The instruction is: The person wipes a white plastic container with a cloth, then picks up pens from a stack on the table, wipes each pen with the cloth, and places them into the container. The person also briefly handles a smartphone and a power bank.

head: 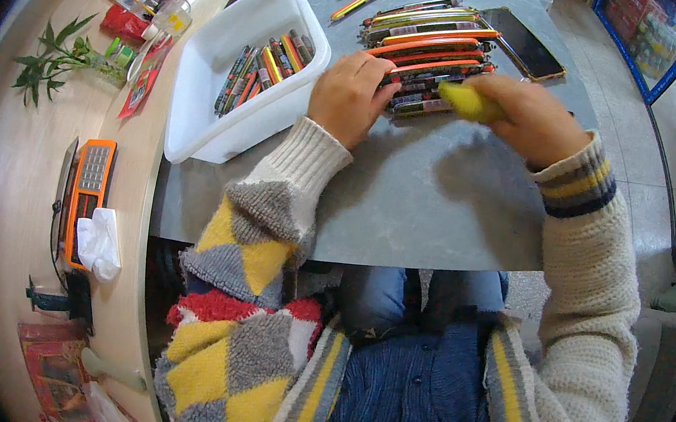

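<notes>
Slim sticks in orange, yellow and dark wrappers (440, 41) lie side by side in a row on the grey table (402, 207). At the row's left end, my left hand (350, 94) has its thumb and fingers around the end of an orange-wrapped stick (433, 70). My right hand (526, 117) grips a soft yellow thing (470, 103), perhaps a cloth or sponge. It is blurred and hangs over the right part of the nearest dark sticks (422, 107); whether it touches them I cannot tell.
Left of the row stands a white plastic tub (196, 122) holding several similar sticks. A black smartphone (523, 43) lies beyond my right hand. Two loose sticks (363, 2) lie at the back. The wooden counter on the left carries a plant (70, 57), an orange scale (89, 191) and tissues (100, 244).
</notes>
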The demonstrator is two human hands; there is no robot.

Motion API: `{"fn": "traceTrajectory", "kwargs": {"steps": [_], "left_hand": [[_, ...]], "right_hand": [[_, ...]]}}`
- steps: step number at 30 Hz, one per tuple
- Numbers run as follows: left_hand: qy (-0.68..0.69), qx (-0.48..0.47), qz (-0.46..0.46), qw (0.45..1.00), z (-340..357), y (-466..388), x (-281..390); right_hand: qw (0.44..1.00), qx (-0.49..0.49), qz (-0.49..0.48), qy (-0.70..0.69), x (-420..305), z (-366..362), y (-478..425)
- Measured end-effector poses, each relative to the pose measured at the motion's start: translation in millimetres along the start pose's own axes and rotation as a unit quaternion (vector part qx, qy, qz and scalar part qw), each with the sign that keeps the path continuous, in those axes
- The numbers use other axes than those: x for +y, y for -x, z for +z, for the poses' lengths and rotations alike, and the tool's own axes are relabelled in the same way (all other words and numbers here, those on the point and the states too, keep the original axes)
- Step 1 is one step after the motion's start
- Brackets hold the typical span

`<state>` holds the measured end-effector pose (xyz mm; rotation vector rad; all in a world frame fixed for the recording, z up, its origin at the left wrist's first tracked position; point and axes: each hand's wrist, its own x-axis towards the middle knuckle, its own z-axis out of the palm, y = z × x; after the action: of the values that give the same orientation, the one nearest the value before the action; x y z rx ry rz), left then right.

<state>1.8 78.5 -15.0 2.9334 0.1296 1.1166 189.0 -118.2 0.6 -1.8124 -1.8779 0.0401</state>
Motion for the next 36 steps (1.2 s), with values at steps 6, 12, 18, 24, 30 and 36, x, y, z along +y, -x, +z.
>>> {"fn": "traceTrajectory", "kwargs": {"steps": [6,12,18,24,30,36], "left_hand": [[0.028,0.024,0.048,0.998,-18.4,-0.1,18.4],[-0.009,-0.034,0.128,0.991,-24.1,3.9,42.8],[-0.026,0.123,0.075,0.989,-64.4,-2.4,11.7],[-0.097,0.264,-0.137,0.95,-104.0,14.7,-45.3],[-0.133,0.248,0.033,0.959,-82.3,4.8,-24.8],[0.013,-0.038,0.07,0.997,-27.4,8.0,22.6]], "right_hand": [[0.957,0.263,-0.093,0.072,-36.4,-13.2,-14.6],[0.993,0.031,-0.067,0.095,-32.7,20.3,-12.4],[0.982,0.166,0.013,0.086,-10.6,-2.1,-6.9],[0.985,0.16,0.069,-0.015,-3.0,-9.6,-6.8],[0.987,0.139,0.076,0.002,1.2,-2.4,-7.7],[0.984,0.168,0.048,-0.018,-1.0,0.6,-7.8]]}}
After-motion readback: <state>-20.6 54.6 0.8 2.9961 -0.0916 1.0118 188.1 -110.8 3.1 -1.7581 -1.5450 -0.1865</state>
